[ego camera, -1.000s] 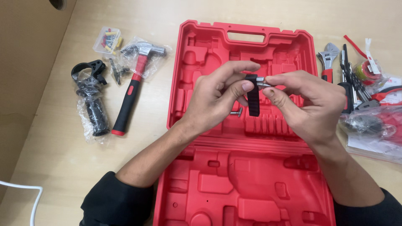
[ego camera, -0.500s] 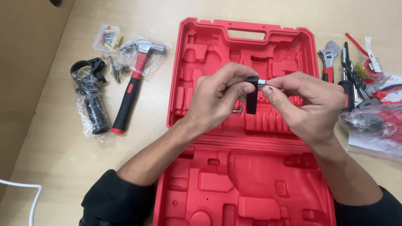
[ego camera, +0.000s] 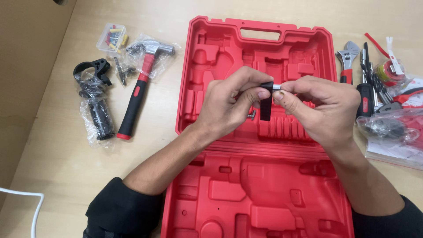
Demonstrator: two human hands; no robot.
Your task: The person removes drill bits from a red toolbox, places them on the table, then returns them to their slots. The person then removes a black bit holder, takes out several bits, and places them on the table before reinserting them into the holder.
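While the open red tool case (ego camera: 308, 48) lies with every moulded slot unfilled, left hand (ego camera: 229, 105) and right hand (ego camera: 324, 110) both pinch a small black key (ego camera: 266, 103) above its centre; tools still line the tabletop's edges.

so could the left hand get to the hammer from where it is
Probably yes. The hammer lies in the open on the table, left of the red case, nothing between. But the left hand is pinching a small black part.

Bright, even light from overhead. Soft, short shadows lie under the hands, and glare glints off the plastic bags (ego camera: 145, 55). Focus is sharp throughout.
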